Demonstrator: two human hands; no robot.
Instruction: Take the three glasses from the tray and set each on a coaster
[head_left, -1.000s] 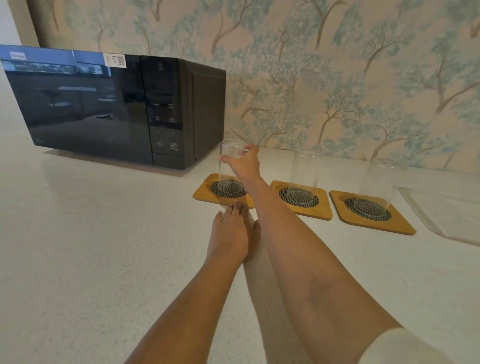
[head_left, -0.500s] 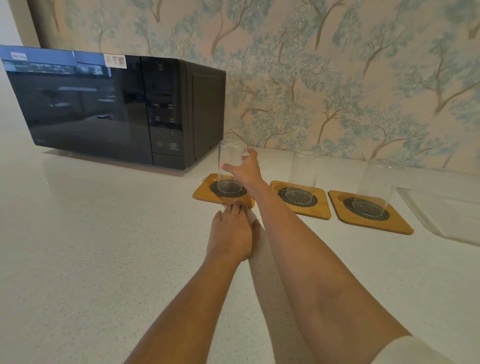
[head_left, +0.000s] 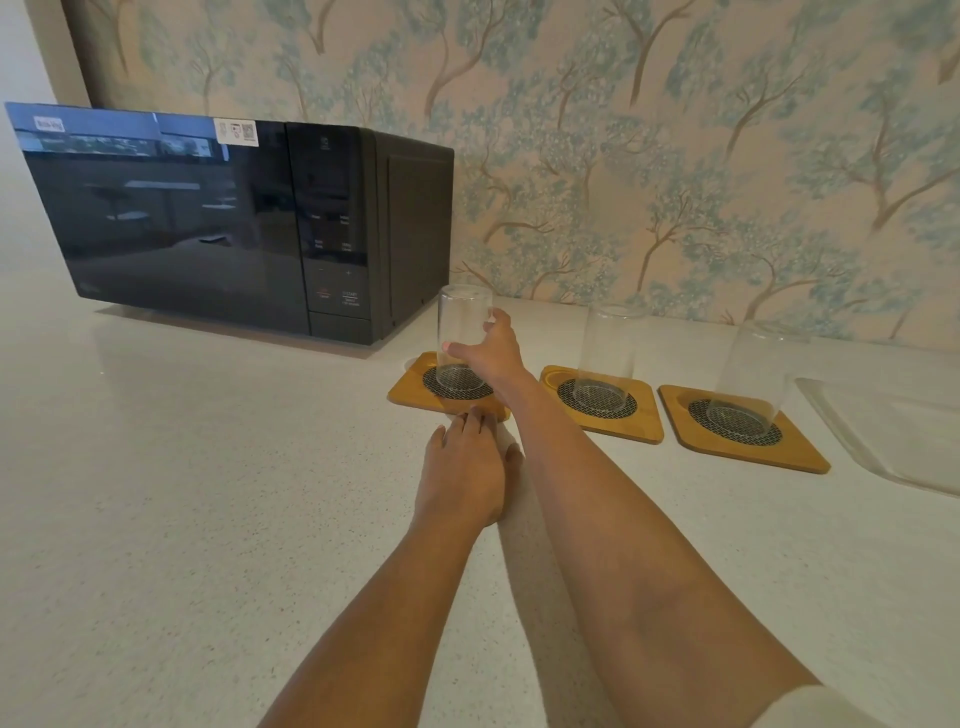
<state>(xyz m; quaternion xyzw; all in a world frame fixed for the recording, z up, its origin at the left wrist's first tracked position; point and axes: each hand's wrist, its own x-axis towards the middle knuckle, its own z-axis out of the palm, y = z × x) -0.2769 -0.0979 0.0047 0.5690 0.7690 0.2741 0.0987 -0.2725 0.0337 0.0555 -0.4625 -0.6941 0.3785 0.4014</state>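
Note:
Three clear glasses stand in a row on square wooden coasters with dark mesh centres. My right hand (head_left: 493, 353) wraps the lower part of the left glass (head_left: 462, 322), which rests on the left coaster (head_left: 410, 389). The middle glass (head_left: 608, 343) stands on the middle coaster (head_left: 644, 421) and the right glass (head_left: 753, 379) on the right coaster (head_left: 795, 457). My left hand (head_left: 465, 473) lies flat, palm down, on the counter just in front of the left coaster, holding nothing.
A black microwave (head_left: 234, 223) stands at the back left, close to the left coaster. A clear tray (head_left: 883, 441) lies at the right edge of view. Patterned wallpaper runs behind the white speckled counter (head_left: 182, 519).
My right hand has slid down the left glass from near its top to its lower part. The glass stays on its coaster. My left hand has not moved.

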